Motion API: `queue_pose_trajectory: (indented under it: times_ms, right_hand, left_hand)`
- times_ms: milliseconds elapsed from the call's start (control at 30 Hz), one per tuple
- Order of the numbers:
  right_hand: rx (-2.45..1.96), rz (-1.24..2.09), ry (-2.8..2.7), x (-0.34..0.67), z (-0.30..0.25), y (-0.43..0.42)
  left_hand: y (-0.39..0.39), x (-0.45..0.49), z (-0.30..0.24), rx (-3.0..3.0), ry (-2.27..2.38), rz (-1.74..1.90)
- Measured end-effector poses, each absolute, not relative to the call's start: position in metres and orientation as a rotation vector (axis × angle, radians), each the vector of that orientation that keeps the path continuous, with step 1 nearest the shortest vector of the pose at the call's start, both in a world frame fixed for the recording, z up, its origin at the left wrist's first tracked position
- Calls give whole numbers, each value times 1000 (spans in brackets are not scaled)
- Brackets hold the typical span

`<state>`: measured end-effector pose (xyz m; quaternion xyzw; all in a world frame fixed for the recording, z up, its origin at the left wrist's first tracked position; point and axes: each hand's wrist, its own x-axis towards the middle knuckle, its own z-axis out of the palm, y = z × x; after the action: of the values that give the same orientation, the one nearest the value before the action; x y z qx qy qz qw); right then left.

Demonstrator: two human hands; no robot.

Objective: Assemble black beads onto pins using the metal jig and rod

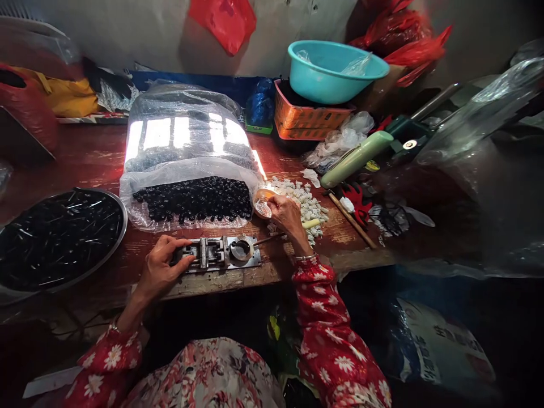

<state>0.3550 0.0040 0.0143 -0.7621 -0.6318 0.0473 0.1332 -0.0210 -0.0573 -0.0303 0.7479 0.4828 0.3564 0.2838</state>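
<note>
My left hand point(164, 263) grips the left end of a metal jig point(204, 253), its thumb and forefinger along the two sides. The jig has crossbars and a round ring, and lies at the table's front edge. My right hand point(289, 215) has its fingertips pinched at a small round dish point(261, 204); whether it holds the rim or something inside is hidden. Behind the jig, a clear plastic bag point(187, 161) opens toward me with many small black pieces point(195, 198) in its mouth. Small whitish pieces point(306, 198) lie heaped beside the right hand.
A metal tray point(123, 226) of black parts stands at the left. At the back, a turquoise basin point(335, 73) rests on an orange basket point(310, 119). A green cylinder point(357, 158), a wooden stick point(352, 221) and a red-and-black glove point(361, 204) lie at the right.
</note>
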Motion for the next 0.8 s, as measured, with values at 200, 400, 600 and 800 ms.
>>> queue_pose_trajectory:
  times_ms: [200, 400, 600, 800]
  right_hand:
    - [-1821, 43, -2063, 319, 26, -38]
    - [-1457, -5, -2395, 259, 36, -84]
    - [-1307, -53, -2524, 226, 28, -100]
    - [-1301, -83, -2564, 216, 21, -101]
  left_hand:
    - [-68, -10, -22, 2137, 1314, 1285]
    - [-77, 13, -13, 2409, 1156, 1319]
    - [-86, 10, -19, 2468, 1108, 1241]
    - [-91, 8, -17, 2427, 1164, 1234]
